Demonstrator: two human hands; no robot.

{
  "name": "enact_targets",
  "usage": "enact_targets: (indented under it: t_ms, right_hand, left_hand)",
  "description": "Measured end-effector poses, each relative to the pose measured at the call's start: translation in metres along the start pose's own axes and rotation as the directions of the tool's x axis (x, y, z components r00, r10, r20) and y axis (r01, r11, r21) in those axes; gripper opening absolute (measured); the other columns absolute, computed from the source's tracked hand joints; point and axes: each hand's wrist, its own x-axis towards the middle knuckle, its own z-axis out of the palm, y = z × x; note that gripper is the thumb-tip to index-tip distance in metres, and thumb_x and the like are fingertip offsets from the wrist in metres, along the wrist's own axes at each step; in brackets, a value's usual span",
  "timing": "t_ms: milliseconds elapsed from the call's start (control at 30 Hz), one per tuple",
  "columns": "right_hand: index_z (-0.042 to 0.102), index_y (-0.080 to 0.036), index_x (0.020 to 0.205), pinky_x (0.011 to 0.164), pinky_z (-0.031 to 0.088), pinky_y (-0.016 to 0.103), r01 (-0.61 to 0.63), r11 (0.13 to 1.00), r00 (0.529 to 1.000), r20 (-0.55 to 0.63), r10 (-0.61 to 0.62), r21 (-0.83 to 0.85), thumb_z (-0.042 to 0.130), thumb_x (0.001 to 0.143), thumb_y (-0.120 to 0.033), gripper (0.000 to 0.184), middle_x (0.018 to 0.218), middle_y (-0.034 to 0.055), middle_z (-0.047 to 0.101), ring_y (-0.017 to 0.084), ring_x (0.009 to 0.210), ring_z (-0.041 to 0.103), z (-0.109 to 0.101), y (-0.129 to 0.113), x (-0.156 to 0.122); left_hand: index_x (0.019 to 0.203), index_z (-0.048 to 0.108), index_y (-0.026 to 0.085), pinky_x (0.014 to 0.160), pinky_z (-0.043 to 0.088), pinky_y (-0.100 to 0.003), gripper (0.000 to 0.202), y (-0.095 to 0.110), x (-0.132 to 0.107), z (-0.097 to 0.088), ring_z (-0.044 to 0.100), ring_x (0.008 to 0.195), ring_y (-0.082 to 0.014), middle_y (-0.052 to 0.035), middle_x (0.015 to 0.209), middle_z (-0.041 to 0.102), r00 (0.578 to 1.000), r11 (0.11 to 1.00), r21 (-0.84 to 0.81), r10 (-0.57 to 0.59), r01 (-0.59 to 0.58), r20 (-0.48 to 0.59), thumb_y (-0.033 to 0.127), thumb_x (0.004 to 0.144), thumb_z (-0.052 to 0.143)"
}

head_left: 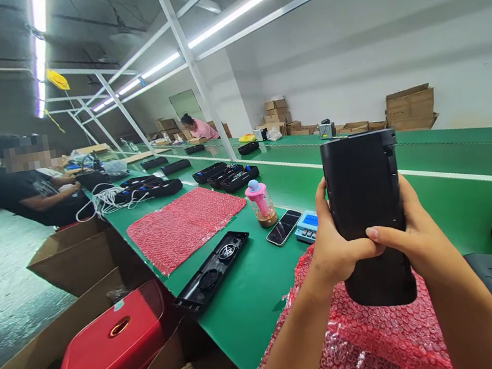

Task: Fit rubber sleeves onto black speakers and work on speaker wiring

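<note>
2 hands hold 1 black casing upright above the green table.

The black casing point(366, 203) stands on end, long axis vertical, its top end pointing up and away, its lower end over the red bubble wrap point(366, 339) nearest the person. The left hand point(336, 245) and the right hand point(408, 234) each curl closed around a side of it, thumbs meeting across the near face. On the table point(253, 294) lie 2 sheets of red bubble wrap, the second sheet point(185, 224) further left, 1 open black tray shell point(212, 269) between them, 1 pink-capped bottle point(260, 202), 1 phone point(284, 227) and 1 small blue-screened device point(308, 226). A seated person point(28, 186) works at the far left.
</note>
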Motion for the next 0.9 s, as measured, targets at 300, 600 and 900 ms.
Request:
enact_targets:
  t_ms: [300,600,900]
  right_hand:
    - [0.000,-0.031,0.145,0.106,0.031,0.050,-0.035,0.999,0.986,0.162,0.033,0.013,0.069,0.076,-0.032,0.097,0.146,0.0070,0.027,0.027,0.129,0.034,-0.006,0.008,0.001]
    - [-0.002,-0.032,0.144,0.103,0.036,0.051,-0.023,0.999,0.983,0.182,0.013,0.049,0.072,0.071,-0.027,0.104,0.143,0.0080,0.030,0.029,0.125,0.039,0.002,0.013,0.002]
    - [0.016,-0.030,0.143,0.093,0.048,0.042,0.042,0.999,0.998,0.040,-0.041,-0.016,0.069,0.070,-0.030,0.090,0.137,0.0067,0.038,0.028,0.120,0.044,0.009,0.020,-0.002]
  left_hand:
    - [0.135,0.018,0.029,0.097,0.041,-0.043,0.112,0.006,0.007,-0.018,0.047,0.116,-0.0296,-0.0060,0.126,0.046,0.993,0.999,-0.013,-0.035,0.036,0.116,0.007,0.044,0.079]
    - [0.136,0.020,0.028,0.105,0.032,-0.047,0.090,0.005,0.009,-0.027,0.045,0.120,-0.0291,-0.0064,0.130,0.046,0.990,0.994,-0.106,0.019,-0.003,0.142,0.018,0.062,0.070]
    - [0.136,0.019,0.025,0.105,0.033,-0.044,0.087,0.016,-0.004,-0.016,0.046,0.120,-0.0257,-0.0069,0.131,0.047,0.998,0.998,-0.012,0.058,-0.058,0.036,0.019,0.066,0.070]
